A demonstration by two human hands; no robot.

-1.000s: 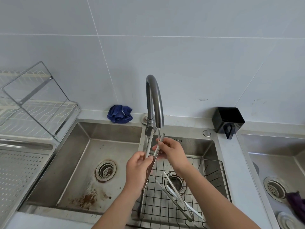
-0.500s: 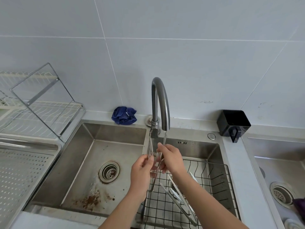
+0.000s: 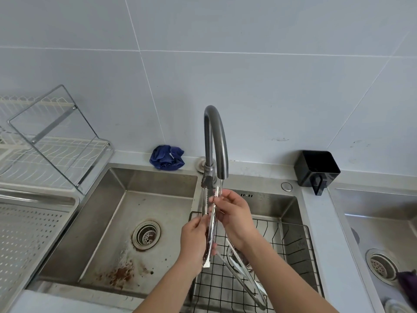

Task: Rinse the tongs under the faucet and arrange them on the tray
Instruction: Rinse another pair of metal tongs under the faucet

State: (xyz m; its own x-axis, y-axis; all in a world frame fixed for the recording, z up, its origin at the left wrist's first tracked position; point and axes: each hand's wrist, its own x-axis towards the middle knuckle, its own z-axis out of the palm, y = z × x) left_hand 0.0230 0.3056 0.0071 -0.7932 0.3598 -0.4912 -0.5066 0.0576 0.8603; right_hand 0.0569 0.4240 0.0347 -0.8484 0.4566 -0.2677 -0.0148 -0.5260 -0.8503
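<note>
A pair of metal tongs (image 3: 210, 213) stands nearly upright under the curved grey faucet (image 3: 215, 141), with its tips up in the stream of water. My left hand (image 3: 195, 239) grips the tongs' lower part. My right hand (image 3: 234, 216) pinches the arms higher up, just below the spout. More tongs (image 3: 242, 269) lie in the black wire basket (image 3: 293, 242) in the right basin, partly hidden by my right forearm. The perforated steel tray (image 3: 24, 236) sits at the left edge.
The left basin (image 3: 126, 222) has a drain strainer and rust stains. A wire dish rack (image 3: 52, 145) stands above the tray. A blue cloth (image 3: 167, 157) and a black holder (image 3: 316, 169) sit on the back ledge. Another sink (image 3: 381, 236) is at the right.
Both hands shifted the tongs slightly under the spout; my right hand slid along the arms. The camera view drifted left and down a little.
</note>
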